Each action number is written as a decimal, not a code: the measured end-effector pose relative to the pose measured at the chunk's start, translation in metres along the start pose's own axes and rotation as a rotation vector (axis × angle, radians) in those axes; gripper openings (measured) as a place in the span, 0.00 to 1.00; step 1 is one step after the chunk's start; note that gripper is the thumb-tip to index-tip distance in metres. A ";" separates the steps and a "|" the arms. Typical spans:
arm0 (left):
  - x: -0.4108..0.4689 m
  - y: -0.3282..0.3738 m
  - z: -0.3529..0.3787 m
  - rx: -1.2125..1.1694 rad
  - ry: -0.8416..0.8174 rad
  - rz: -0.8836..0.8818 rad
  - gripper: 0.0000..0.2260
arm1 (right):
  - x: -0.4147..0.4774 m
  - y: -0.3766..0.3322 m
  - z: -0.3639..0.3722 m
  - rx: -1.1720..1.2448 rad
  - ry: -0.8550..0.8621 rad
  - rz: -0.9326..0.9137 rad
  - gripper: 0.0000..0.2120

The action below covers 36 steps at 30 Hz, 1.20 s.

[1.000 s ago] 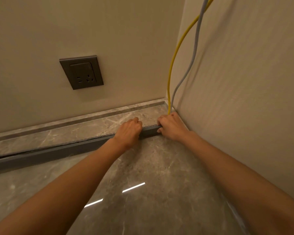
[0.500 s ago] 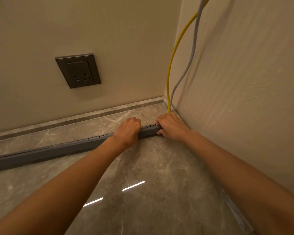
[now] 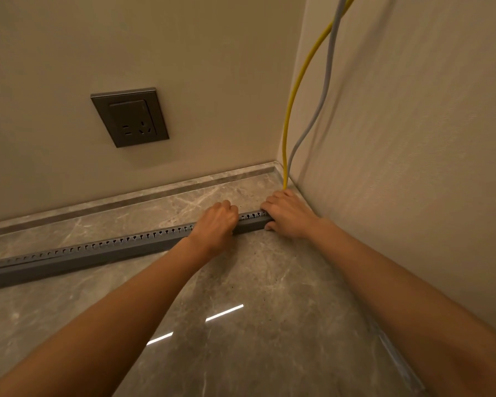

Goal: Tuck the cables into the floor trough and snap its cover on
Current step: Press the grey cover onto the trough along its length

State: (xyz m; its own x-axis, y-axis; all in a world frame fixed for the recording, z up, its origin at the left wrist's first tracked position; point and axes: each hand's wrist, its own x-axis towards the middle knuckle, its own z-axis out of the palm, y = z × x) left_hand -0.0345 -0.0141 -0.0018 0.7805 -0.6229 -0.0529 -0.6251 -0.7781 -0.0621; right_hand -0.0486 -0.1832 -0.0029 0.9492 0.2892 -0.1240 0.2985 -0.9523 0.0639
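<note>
Left hand (image 3: pixel 216 222) and right hand (image 3: pixel 288 213) clamped on grey slotted trough (image 3: pixel 98 250), yellow cable (image 3: pixel 294 90) entering its end.

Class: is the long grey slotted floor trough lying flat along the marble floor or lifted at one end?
Flat: the grey slotted floor trough rests along the marble floor, no gap visible; both hands cover its corner end.

I see the grey trough (image 3: pixel 98 252) lying long across the marble floor, slotted wall up, right end in the corner. Yellow cable (image 3: pixel 294 90) and grey cable (image 3: pixel 325 81) hang down to that end.
</note>
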 end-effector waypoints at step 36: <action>0.011 0.014 0.002 0.105 -0.007 0.109 0.11 | 0.004 0.006 0.002 0.028 -0.016 -0.027 0.16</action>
State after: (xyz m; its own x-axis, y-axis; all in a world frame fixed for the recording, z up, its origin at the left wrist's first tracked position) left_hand -0.0346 -0.0322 -0.0048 0.7083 -0.7022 -0.0721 -0.7032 -0.6928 -0.1596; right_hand -0.0429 -0.1880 -0.0049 0.9392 0.3130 -0.1409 0.3204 -0.9467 0.0328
